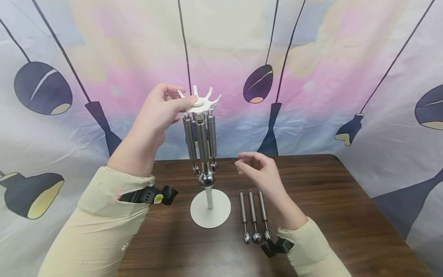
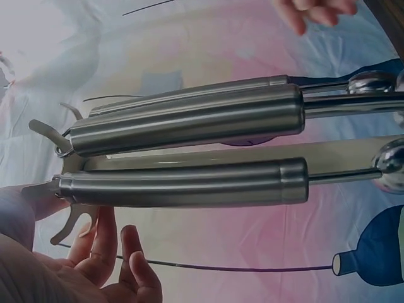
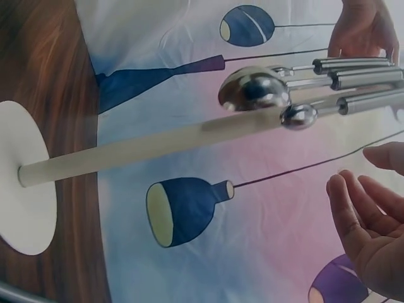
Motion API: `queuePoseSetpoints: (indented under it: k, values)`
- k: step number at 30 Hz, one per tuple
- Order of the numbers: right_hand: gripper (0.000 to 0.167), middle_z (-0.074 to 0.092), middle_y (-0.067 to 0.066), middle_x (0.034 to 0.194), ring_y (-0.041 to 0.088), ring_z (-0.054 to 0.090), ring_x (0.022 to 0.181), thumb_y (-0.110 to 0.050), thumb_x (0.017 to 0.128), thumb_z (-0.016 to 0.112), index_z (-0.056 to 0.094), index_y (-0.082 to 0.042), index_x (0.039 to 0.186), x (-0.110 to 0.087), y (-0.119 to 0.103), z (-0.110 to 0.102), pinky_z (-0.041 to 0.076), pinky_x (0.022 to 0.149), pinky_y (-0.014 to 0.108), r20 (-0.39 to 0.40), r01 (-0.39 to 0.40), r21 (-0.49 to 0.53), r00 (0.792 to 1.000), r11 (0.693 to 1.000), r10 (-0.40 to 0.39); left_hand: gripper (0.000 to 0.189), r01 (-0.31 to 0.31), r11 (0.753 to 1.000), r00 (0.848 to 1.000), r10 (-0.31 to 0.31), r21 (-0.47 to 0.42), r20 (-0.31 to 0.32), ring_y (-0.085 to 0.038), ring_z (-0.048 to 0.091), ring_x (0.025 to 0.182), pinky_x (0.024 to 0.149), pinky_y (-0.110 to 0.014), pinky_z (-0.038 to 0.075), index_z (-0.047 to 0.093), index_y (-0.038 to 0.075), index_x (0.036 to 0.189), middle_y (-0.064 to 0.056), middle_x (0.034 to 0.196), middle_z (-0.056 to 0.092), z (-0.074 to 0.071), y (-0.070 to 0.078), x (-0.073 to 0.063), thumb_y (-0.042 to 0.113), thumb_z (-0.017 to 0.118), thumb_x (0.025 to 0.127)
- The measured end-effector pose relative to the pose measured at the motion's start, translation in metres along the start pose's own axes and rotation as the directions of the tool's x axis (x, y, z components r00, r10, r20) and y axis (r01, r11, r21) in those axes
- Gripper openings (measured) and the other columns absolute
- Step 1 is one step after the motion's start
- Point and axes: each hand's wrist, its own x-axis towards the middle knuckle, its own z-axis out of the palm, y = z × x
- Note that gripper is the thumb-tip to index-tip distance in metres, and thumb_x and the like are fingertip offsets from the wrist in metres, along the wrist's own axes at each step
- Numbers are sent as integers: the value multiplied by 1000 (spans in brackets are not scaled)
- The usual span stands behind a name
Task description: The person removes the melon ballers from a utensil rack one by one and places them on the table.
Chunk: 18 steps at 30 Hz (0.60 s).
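Observation:
A white rack (image 1: 209,199) with a round base stands on the table, its top a ring of upturned hooks. My left hand (image 1: 162,105) pinches this hooked top, thumb over the hub, fingers around its far side. Three steel scoops (image 1: 202,142) with long handles and small round heads hang from the hooks, near the post. In the left wrist view, the handles (image 2: 189,123) run lengthwise close by that hand's fingers. My right hand (image 1: 261,171) hovers right of the rack, fingers loosely curled and holding nothing. Below it, three similar scoops (image 1: 253,211) lie side by side.
The brown wooden table (image 1: 311,192) ends at a back edge just behind the rack. A cloth backdrop (image 1: 221,46) printed with hanging lamps rises behind it. Black straps with small cameras (image 1: 169,195) sit on both wrists.

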Motion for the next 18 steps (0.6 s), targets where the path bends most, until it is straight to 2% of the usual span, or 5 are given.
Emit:
queuePoseSetpoints:
  k: [8, 14, 18]
  values:
    - [30, 72, 9, 98, 10, 70, 78, -12, 90, 71, 68, -2, 118, 9, -14, 8, 58, 77, 28, 13, 68, 12, 998, 998, -68, 29, -13, 1000, 1000, 14, 14, -26, -11, 52, 95, 97, -39, 41, 46, 19, 100, 5, 105, 48, -1, -4, 0, 34, 70, 91]
    - [29, 73, 13, 106, 11, 69, 78, -13, 90, 71, 69, -4, 117, 18, -21, 15, 56, 75, 27, 31, 124, -10, 992, 992, -124, 32, -21, 999, 999, 21, 24, -30, -12, 50, 95, 93, -37, 41, 46, 19, 101, 6, 106, 47, -2, -5, 0, 35, 71, 90]
    - [30, 73, 11, 109, 12, 70, 80, -16, 90, 72, 70, -7, 118, 24, -26, 20, 56, 74, 28, 49, 123, -19, 991, 992, -122, 34, -16, 1000, 999, 17, 27, -32, -14, 51, 99, 95, -38, 42, 46, 18, 103, 5, 108, 47, -2, -7, -1, 37, 71, 90]
